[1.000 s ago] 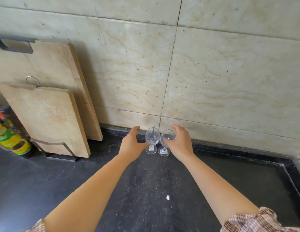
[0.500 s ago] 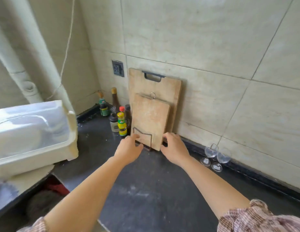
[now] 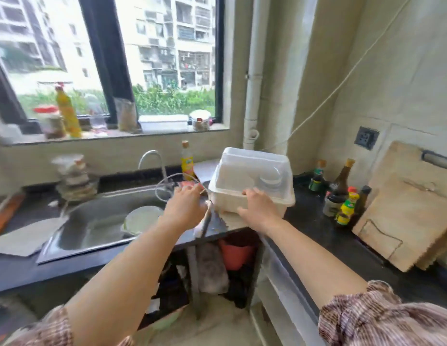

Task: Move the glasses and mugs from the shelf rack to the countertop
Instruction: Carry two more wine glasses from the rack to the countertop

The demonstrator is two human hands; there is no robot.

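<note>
A white plastic dish rack box (image 3: 252, 181) with a closed translucent lid stands on the dark countertop (image 3: 315, 228) in the corner by the sink. Pale shapes show faintly through the lid; I cannot make out glasses or mugs inside. My right hand (image 3: 258, 208) rests on the box's front rim, fingers spread, holding nothing. My left hand (image 3: 185, 206) hovers just left of the box, over the sink's edge, empty. The two wine glasses are out of view.
A steel sink (image 3: 100, 221) with a bowl (image 3: 142, 218) and tap (image 3: 152, 161) lies to the left. Sauce bottles (image 3: 344, 196) and two leaning wooden cutting boards (image 3: 402, 216) stand to the right. A yellow bottle (image 3: 187, 158) is behind the box. Jars line the window sill (image 3: 117, 132).
My view swung left from the two wine glasses on the counter, past the cutting boards, to the sink corner. Both hands left the glasses and now reach the white box.
</note>
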